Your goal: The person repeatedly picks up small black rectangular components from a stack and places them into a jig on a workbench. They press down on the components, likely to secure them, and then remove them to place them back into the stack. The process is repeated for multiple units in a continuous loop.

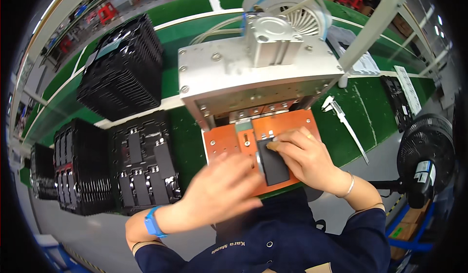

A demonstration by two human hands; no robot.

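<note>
A flat black battery cell with small metal tabs at its far end lies on the orange plate of a silver press. My right hand bends over the far end of this cell, thumb and fingertips closed on it near the tabs. Left of the cell, my left hand is smeared by motion. Its fingers look stretched out toward the cell, and nothing shows in them. The fingertips of my right hand are partly hidden behind its knuckles.
At the left, a black tray bears several similar cells, beside stacked black trays and a taller stack. Calipers lie on the green mat to the right. A black fan stands at the right edge.
</note>
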